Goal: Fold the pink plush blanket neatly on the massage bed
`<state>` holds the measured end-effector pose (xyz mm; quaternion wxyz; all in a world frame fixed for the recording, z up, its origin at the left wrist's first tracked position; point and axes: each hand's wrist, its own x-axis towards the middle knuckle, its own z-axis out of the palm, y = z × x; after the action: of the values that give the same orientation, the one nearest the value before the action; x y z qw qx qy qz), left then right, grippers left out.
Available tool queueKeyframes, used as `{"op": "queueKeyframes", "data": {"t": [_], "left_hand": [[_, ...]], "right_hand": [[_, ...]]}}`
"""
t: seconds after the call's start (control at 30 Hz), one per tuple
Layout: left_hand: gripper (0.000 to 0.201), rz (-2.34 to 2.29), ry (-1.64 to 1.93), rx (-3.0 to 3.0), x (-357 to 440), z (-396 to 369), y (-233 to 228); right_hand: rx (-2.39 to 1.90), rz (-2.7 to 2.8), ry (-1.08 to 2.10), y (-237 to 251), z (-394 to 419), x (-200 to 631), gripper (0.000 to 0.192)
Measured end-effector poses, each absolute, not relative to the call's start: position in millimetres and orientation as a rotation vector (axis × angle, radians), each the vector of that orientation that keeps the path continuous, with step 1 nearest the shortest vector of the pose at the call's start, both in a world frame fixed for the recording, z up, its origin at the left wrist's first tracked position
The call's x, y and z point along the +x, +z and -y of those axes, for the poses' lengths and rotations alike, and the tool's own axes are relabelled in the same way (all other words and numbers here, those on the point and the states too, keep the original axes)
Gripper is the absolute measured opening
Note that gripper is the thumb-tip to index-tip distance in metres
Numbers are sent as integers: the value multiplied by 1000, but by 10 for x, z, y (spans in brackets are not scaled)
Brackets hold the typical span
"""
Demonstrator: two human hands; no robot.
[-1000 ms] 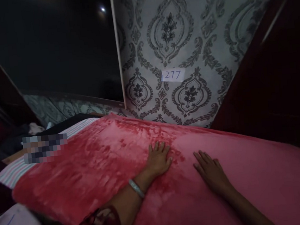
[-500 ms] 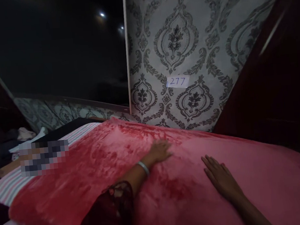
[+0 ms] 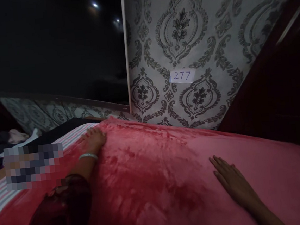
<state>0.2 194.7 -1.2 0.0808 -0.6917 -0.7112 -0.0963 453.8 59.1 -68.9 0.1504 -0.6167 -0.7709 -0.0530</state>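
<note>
I see the red plush blanket [image 3: 156, 182] filling most of the lower view, spread over a bed and reaching from the near edge up to the far edge where it meets the wall. Its nap looks streaked and darker toward the middle and left, smoother and pinker toward the right. Behind it stands the grey damask wallpaper [image 3: 198, 33], and a dark panel [image 3: 48, 48] takes up the far left, with two small light spots showing on it. A dark wooden surface [image 3: 283, 89] rises at the far right. Along the left edge of the bed a striped sheet [image 3: 1, 197] shows from under the blanket. My left hand [image 3: 94, 139] rests at the blanket's far left corner, right where the red edge meets the striped sheet; the fingers curl over that edge, and I cannot tell whether they are pinching the fabric or just pressing on it. A silver bangle [image 3: 87, 156] sits at that wrist, above a dark maroon sleeve [image 3: 61, 213]. My right hand [image 3: 232, 182] lies flat on the blanket toward the near right, palm down, fingers straight and close together, well apart from the left. A small white label [image 3: 182, 76] reading 277 is stuck on the wallpaper.
</note>
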Motion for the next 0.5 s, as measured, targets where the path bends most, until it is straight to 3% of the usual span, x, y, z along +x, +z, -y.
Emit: {"op": "queueKeyframes", "data": {"t": [0.13,0.37,0.5], "left_hand": [[44,1874,-315,-2396,369,-1975,84],[60,1033,-254,-3120,1823,-1841,35],[56,1198,-229,-3030,1777,-2042,39]], "right_hand": [[-1769,2211,-162,-671,-592,4515,59],[-1776,2209,-144,-647,-578,4500,58],[-1733,2210,-156,-677,-575,4542,58]]}}
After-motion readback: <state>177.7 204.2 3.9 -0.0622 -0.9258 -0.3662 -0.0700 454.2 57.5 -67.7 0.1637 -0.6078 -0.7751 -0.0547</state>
